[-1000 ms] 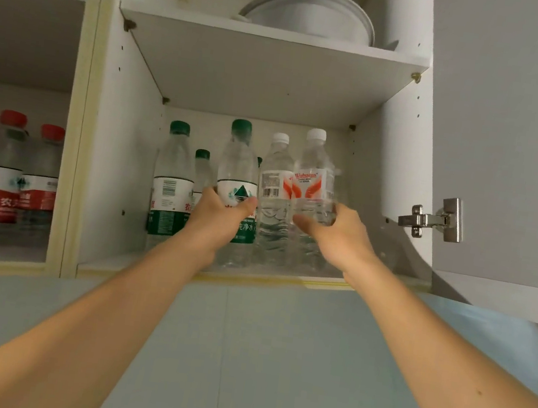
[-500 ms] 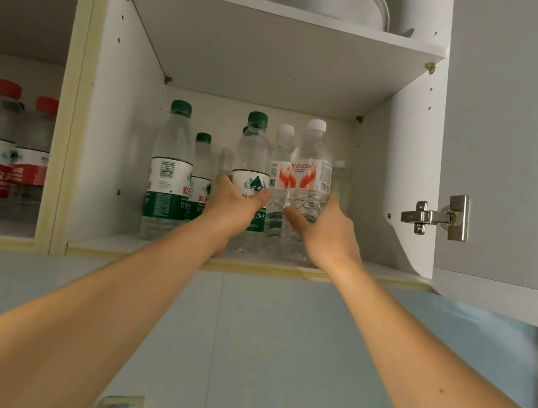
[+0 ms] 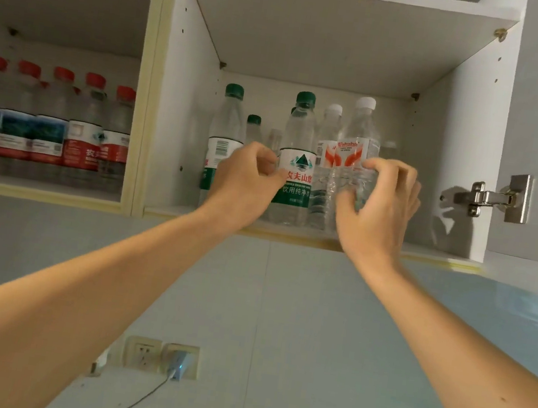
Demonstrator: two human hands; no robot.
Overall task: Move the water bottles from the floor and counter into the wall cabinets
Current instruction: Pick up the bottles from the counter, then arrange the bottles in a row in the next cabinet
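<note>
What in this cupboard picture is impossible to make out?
- Bottles behind the front row: head view, hidden by the nearer bottles, so their number is unclear.
- Green-label bottle's left side: covered by the left hand.
- Whether the right hand really grips the white-cap bottle: its fingers curl near it, contact unclear.
- Top shelf contents: cut off by the frame's top edge.
- Small label print: too small to read.

"农夫山泉" — green-label bottle; "Wahaha" — white-capped bottle
</note>
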